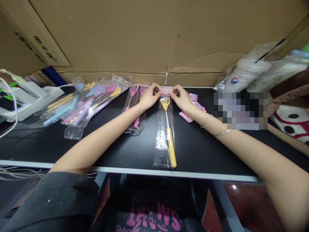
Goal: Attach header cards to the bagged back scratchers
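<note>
A pink printed header card (166, 92) is pinched at both ends, its left end by my left hand (151, 96) and its right end by my right hand (181, 98). The card sits at the top of a clear plastic bag (160, 135). Inside that bag lies a yellow back scratcher (171, 141), its claw up near the card and its handle toward me. Just left of my left hand, bagged pink back scratchers (136, 121) lie on the table. Loose pink and purple cards (186, 116) are spread beside and partly under my right wrist.
Several bagged back scratchers (79, 112) in mixed colours are piled at the left, near a white power strip (31, 103). A bagged Pepsi cup (241, 75) and a patterned bag (292, 119) stand right. Cardboard (135, 38) walls the back of the black table (207, 151).
</note>
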Available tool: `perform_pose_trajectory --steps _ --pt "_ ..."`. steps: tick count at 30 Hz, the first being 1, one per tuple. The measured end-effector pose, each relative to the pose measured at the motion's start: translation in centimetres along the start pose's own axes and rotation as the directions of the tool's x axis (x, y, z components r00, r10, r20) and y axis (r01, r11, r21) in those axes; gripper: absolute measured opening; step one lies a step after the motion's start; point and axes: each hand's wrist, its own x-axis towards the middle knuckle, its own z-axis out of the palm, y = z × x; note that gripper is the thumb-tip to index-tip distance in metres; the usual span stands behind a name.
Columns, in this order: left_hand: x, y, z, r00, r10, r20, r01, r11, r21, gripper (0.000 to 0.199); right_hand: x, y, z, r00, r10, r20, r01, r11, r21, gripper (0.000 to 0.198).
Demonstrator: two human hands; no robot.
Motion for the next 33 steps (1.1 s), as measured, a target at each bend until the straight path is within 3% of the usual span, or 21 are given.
perform_pose_trajectory --steps 6,24,33 --pt "0.2 -0.5 0.1 0.998 -0.052 0.033 0.052 0.999 -0.008 0.007 0.1 -0.1 0.2 0.999 0.038 0.027 -0.039 0.999 0.013 0.018" --pt "-0.3 1.3 -0.2 0.996 -0.078 0.05 0.074 0.995 0.066 0.009 0.1 0.0 0.3 0.999 0.023 0.03 -0.022 0.999 -0.046 0.014" --pt "-0.2 1.1 -0.2 0.997 -0.071 0.044 0.068 0.996 0.054 0.009 0.1 -0.1 0.3 0.999 0.028 0.032 -0.026 0.999 -0.04 0.013"
